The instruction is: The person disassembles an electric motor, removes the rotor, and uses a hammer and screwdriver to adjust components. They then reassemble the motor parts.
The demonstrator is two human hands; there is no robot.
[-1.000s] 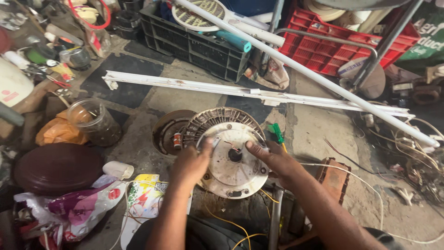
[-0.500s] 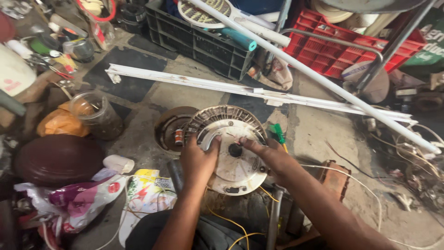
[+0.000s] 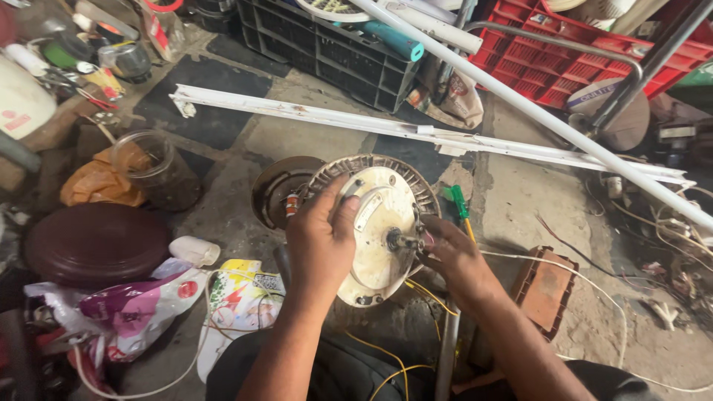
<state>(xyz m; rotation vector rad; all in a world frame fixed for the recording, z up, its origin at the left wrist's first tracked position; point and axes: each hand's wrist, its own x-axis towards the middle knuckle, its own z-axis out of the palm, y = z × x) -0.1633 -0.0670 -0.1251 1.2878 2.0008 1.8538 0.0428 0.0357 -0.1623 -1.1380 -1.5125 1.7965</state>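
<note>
Two hands work a cream fan motor [image 3: 375, 230] propped over the floor: the left hand [image 3: 321, 241] is clamped on its face, the right hand [image 3: 454, 256] pinches the shaft [image 3: 401, 240]; firm bracing is best advised.

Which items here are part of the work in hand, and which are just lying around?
In hand:
left hand on the cream fan motor housing
right hand at its centre shaft

Lying about:
green-handled screwdriver
glass jar
white tube-light fitting
red crate
black crate
brick
</note>
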